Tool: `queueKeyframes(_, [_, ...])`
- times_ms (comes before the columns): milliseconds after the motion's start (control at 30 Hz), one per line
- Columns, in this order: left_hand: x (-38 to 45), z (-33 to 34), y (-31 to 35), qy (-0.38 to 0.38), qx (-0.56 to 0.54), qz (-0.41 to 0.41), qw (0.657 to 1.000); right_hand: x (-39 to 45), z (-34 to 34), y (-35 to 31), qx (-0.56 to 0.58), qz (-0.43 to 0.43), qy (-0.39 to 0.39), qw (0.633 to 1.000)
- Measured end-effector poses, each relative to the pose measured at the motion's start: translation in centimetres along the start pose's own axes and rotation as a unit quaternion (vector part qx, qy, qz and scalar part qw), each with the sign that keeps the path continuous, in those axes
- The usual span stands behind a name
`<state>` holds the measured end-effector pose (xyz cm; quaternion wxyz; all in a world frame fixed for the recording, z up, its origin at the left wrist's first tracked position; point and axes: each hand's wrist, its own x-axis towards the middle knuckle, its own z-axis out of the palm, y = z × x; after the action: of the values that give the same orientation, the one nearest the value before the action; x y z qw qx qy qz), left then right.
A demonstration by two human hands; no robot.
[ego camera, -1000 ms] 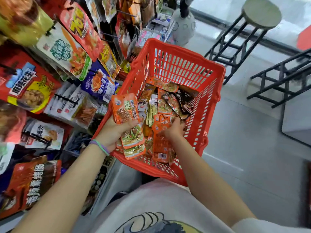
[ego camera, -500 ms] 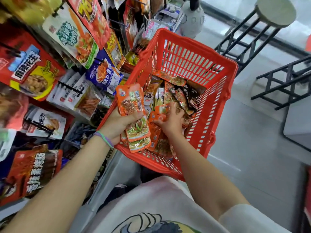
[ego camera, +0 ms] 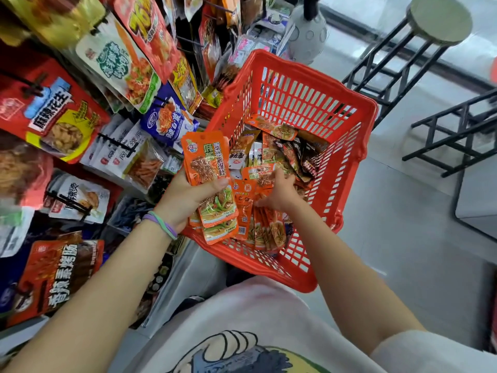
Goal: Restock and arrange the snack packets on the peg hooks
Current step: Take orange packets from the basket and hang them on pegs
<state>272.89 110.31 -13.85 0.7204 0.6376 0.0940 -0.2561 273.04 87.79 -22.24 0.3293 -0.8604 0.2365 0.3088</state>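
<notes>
Since the earlier frame, our right hand [ego camera: 279, 193] has lifted an orange snack packet [ego camera: 257, 175] clear of the pile, fingers pinching its edge. Our left hand [ego camera: 185, 197] grips a fanned stack of orange packets [ego camera: 208, 181], thumb clamped across the front, held over the near-left rim of the red basket [ego camera: 301, 84]. Each packet shows green vegetable artwork and a hang-hole header. Peg hooks [ego camera: 115, 142] carry stock at left.

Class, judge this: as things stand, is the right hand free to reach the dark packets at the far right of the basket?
Probably yes: the right hand is already inside the open-topped basket, and the dark packets lie uncovered just beyond it.
</notes>
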Motion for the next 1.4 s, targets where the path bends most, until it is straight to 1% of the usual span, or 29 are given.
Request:
queueKeyframes(67, [-0.3, -0.2, 0.2, 0.001, 0.007, 0.007, 1.000, -0.2, 0.6, 0.5, -0.004, 0.018, -0.005, 1.000])
queueKeyframes(133, [-0.5, -0.6, -0.1, 0.008, 0.008, 0.002, 1.000, -0.4, 1.2, 0.9, -0.019, 0.003, -0.011, 1.000])
queueKeyframes(233, [-0.9, -1.5, -0.6, 0.015, -0.002, -0.003, 1.000, -0.5, 2.2, 1.1, -0.025, -0.029, 0.014, 0.999])
queueKeyframes(333, [-1.5, -1.9, -0.8, 0.026, -0.013, 0.003, 1.000, -0.4, 3.0, 1.2, -0.003, -0.019, 0.029, 0.999])
queueKeyframes(367, [-1.6, -2.1, -0.7, 0.027, -0.014, 0.006, 1.000, -0.4, 3.2, 1.3, 0.003, -0.008, 0.038, 0.999])
queueKeyframes(433, [-1.8, -2.3, -0.7, 0.024, -0.018, 0.013, 0.999, -0.6, 3.5, 1.0, -0.016, 0.052, 0.046, 0.997])
queueKeyframes(500, [-2.0, -2.6, -0.8, 0.022, -0.024, 0.012, 0.999, -1.0, 4.3, 0.7, -0.040, 0.123, 0.033, 0.991])
queueKeyframes(567, [-2.2, -2.9, -1.0, 0.025, -0.025, 0.011, 0.999, -1.0, 5.3, 0.9, -0.048, 0.149, 0.020, 0.987])
queueKeyframes(633, [-2.4, -3.2, -1.1, 0.029, -0.031, 0.007, 0.999, -1.3, 5.6, 1.2, -0.050, 0.140, -0.008, 0.989])
queueKeyframes(733, [-2.4, -3.5, -1.0, 0.033, -0.048, 0.004, 0.998, -1.6, 5.2, 1.6, -0.020, 0.110, -0.036, 0.993])
queueKeyframes(800, [-2.4, -3.5, -0.9, 0.032, -0.056, -0.001, 0.998, -2.2, 4.6, 1.6, -0.065, 0.095, -0.078, 0.990])
queueKeyframes(833, [-2.3, -3.5, -0.9, 0.030, -0.062, -0.005, 0.998, -2.4, 4.5, 1.5, -0.068, 0.088, -0.092, 0.989])
queueKeyframes(900, [-2.2, -3.3, -0.8, 0.028, -0.066, -0.013, 0.997, -2.9, 4.2, 1.3, -0.055, 0.068, -0.098, 0.991])
queueKeyframes(967, [-2.2, -3.2, -0.6, 0.026, -0.070, -0.020, 0.997, -3.6, 3.5, 0.6, 0.001, 0.030, -0.073, 0.997])
queueKeyframes(1033, [-2.3, -3.1, -0.3, 0.019, -0.075, -0.021, 0.997, -4.9, 2.3, -0.6, 0.102, -0.026, -0.042, 0.994])
queueKeyframes(1067, [-2.3, -3.1, -0.1, 0.020, -0.078, -0.020, 0.997, -5.5, 1.6, -1.3, 0.163, -0.050, -0.035, 0.985])
queueKeyframes(1167, [-2.8, -2.9, 1.0, 0.009, -0.099, -0.029, 0.995, -7.5, -0.7, -3.2, 0.333, -0.092, -0.049, 0.937])
queueKeyframes(1233, [-3.2, -2.7, 2.1, -0.004, -0.120, -0.045, 0.992, -8.6, -2.4, -4.3, 0.447, -0.120, -0.088, 0.882])
queueKeyframes(1267, [-3.4, -2.7, 2.6, -0.004, -0.130, -0.054, 0.990, -9.3, -3.1, -5.0, 0.483, -0.146, -0.114, 0.856])
queueKeyframes(1300, [-3.5, -2.6, 3.3, 0.000, -0.137, -0.061, 0.989, -9.7, -3.6, -5.9, 0.492, -0.170, -0.126, 0.845])
queueKeyframes(1333, [-3.7, -2.3, 4.2, 0.004, -0.146, -0.062, 0.987, -10.5, -3.9, -7.0, 0.478, -0.197, -0.130, 0.846])
queueKeyframes(1400, [-4.5, -1.5, 6.3, -0.008, -0.181, -0.039, 0.983, -11.7, -3.7, -9.4, 0.439, -0.250, -0.099, 0.857])
